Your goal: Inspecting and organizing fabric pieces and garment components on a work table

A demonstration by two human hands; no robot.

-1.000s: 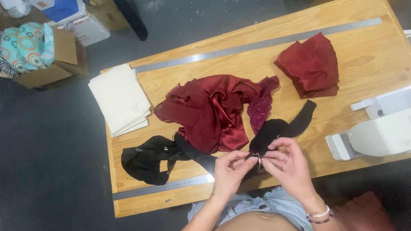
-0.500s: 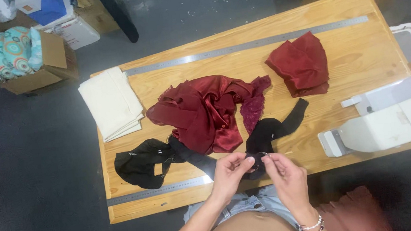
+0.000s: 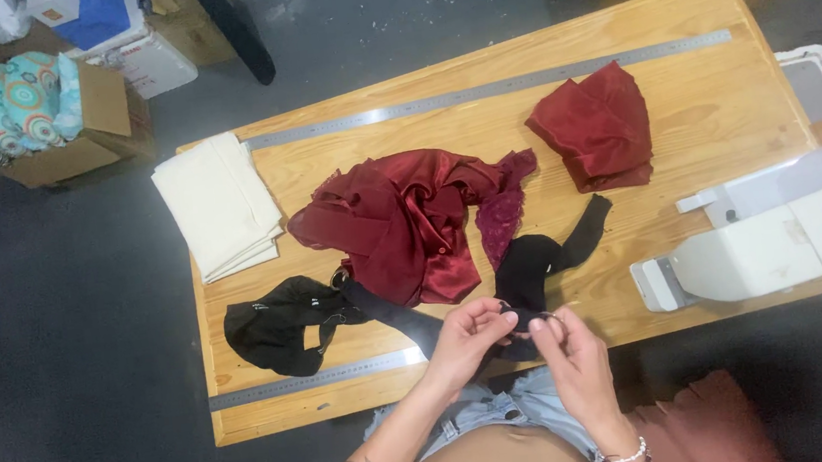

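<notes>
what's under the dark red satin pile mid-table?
The dark red satin pile overlaps a black strap of the black garment and lace trim, on the wooden table. Anything beneath its middle is covered.

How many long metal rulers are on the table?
2. One metal ruler lies along the table's far edge; the other ruler lies along the near edge, its right end hidden under black fabric.

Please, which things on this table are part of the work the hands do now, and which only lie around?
In use:
- black fabric, pinched at the near table edge by the left hand and right hand

Lying about:
- dark red satin heap
- folded red cloth
- cream folded cloth
- two metal rulers
- white sewing machine
</notes>
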